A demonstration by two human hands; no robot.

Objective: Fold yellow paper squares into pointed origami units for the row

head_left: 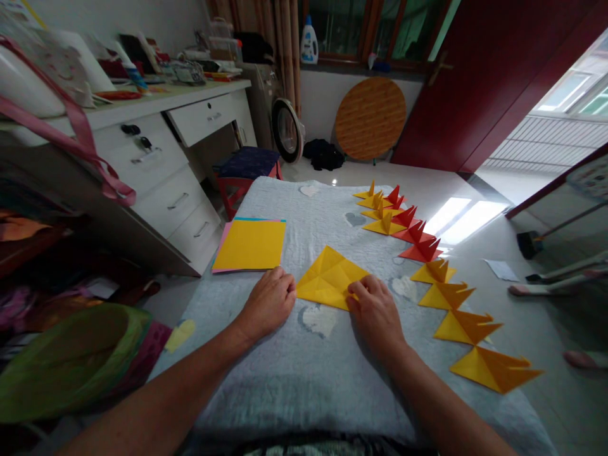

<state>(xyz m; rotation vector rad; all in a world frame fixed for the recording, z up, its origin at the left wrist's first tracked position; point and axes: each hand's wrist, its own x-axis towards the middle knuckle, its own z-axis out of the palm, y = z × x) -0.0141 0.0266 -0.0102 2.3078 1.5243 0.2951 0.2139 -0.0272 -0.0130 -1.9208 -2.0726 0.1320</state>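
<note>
A yellow paper square (329, 276), creased along its diagonals, lies on the pale grey cloth-covered surface (294, 367) in front of me. My left hand (268, 301) rests curled at the paper's left corner, fingertips touching its edge. My right hand (375, 310) presses on the paper's right corner with fingers bent and pinched together on the edge. A stack of flat coloured sheets (250, 245), yellow on top, lies to the left beyond my left hand.
Several folded paper shapes run in a row along the right edge: orange-yellow ones (494, 368) near, red ones (418, 237) and yellow ones (377, 209) farther. A white desk with drawers (180, 158) stands left, a red stool (242, 174) behind, a green bag (66, 358) at lower left.
</note>
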